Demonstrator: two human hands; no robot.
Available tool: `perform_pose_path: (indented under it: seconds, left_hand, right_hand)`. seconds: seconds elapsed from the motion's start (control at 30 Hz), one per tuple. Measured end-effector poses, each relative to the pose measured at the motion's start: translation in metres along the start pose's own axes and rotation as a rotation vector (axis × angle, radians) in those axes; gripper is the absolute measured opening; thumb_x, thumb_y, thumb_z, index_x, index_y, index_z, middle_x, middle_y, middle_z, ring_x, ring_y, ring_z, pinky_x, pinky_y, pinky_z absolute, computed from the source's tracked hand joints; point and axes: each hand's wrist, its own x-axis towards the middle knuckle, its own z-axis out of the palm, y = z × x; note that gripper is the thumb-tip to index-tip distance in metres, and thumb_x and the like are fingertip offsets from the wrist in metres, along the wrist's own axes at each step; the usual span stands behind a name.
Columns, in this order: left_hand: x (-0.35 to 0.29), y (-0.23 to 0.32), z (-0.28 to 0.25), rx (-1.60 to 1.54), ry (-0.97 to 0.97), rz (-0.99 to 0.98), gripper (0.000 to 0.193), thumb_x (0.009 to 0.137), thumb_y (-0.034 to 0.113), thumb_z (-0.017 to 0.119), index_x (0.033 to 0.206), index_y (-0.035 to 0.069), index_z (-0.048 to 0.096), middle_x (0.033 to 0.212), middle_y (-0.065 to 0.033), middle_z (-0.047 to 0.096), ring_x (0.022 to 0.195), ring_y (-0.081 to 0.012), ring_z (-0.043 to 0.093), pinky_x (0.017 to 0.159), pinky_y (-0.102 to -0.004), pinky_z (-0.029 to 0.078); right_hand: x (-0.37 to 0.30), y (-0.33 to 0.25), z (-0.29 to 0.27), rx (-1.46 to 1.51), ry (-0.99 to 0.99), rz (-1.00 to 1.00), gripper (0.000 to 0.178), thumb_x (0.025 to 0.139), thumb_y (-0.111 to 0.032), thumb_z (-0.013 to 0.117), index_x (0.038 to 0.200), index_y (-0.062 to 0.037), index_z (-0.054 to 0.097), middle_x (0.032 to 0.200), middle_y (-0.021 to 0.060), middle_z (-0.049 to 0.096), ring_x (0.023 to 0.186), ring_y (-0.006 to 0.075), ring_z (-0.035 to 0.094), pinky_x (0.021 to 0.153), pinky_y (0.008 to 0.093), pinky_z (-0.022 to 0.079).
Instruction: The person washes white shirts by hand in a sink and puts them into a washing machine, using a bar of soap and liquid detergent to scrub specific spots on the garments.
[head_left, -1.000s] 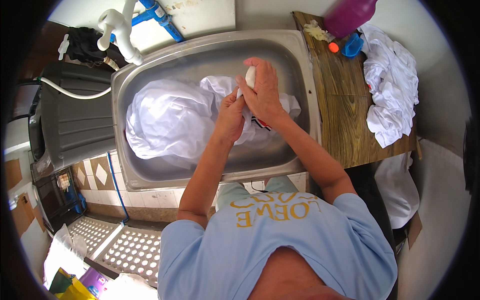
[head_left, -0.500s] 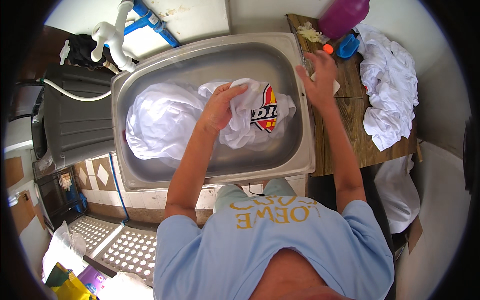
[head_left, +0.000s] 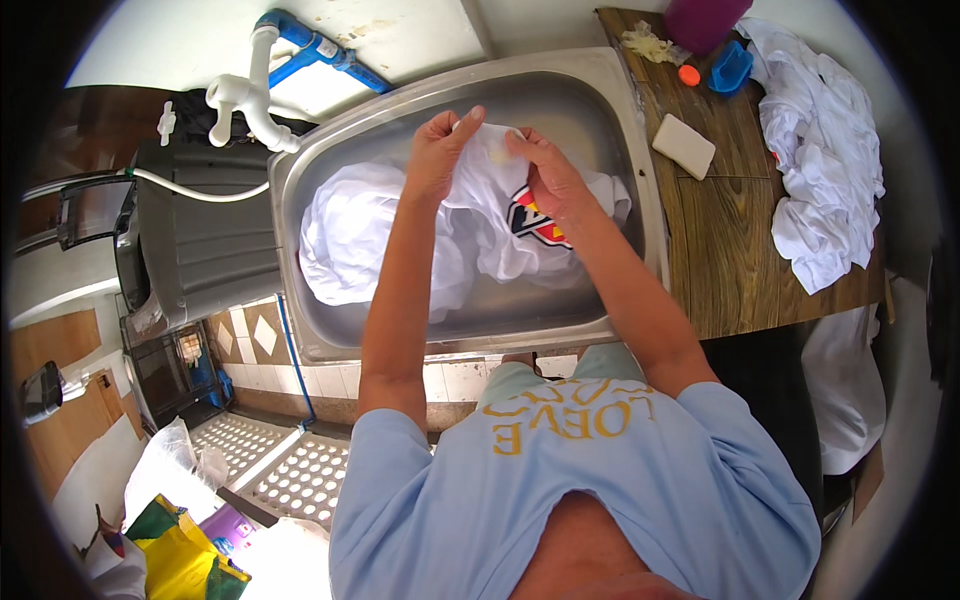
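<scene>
2 hands, left hand (head_left: 440,150) and right hand (head_left: 548,180), have fingers pinched shut on a bunched fold of the wet white printed cotton shirt (head_left: 500,215) over the stainless steel sink (head_left: 640,215), likely limp, heavy, best gripped by gathered cloth.

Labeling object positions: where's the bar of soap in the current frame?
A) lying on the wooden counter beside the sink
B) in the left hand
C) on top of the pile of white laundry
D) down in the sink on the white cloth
A: the pale bar of soap lies alone on the wooden counter right of the metal sink, while the left hand and right hand both grip the white garment.
</scene>
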Motion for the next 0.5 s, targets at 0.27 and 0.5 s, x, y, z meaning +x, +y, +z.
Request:
perform_pose_path:
  seconds: [0.27, 0.5]
  left_hand:
    - [-0.007, -0.012, 0.085, 0.929, 0.256, 0.487, 0.020, 0.076, 0.021, 0.069, 0.067, 0.006, 0.059, 0.058, -0.0132, 0.053, 0.056, -0.0232, 0.045, 0.052, -0.0321, 0.040]
    - [0.001, -0.035, 0.050, 1.013, 0.150, 0.639, 0.007, 0.072, 0.016, 0.063, 0.077, 0.011, 0.065, 0.065, -0.0153, 0.060, 0.063, -0.0375, 0.058, 0.055, -0.0400, 0.047]
  right_hand:
    - [0.033, 0.032, -0.059, 0.577, -0.533, 0.109, 0.043, 0.089, -0.057, 0.049, 0.087, -0.0144, 0.052, 0.076, 0.0008, 0.052, 0.076, 0.0122, 0.054, 0.069, 0.0305, 0.046]
    - [0.019, 0.034, 0.002, 0.240, 0.289, 0.101, 0.047, 0.090, -0.057, 0.047, 0.091, -0.0101, 0.054, 0.084, 0.0014, 0.055, 0.079, 0.0139, 0.053, 0.064, 0.0317, 0.044]
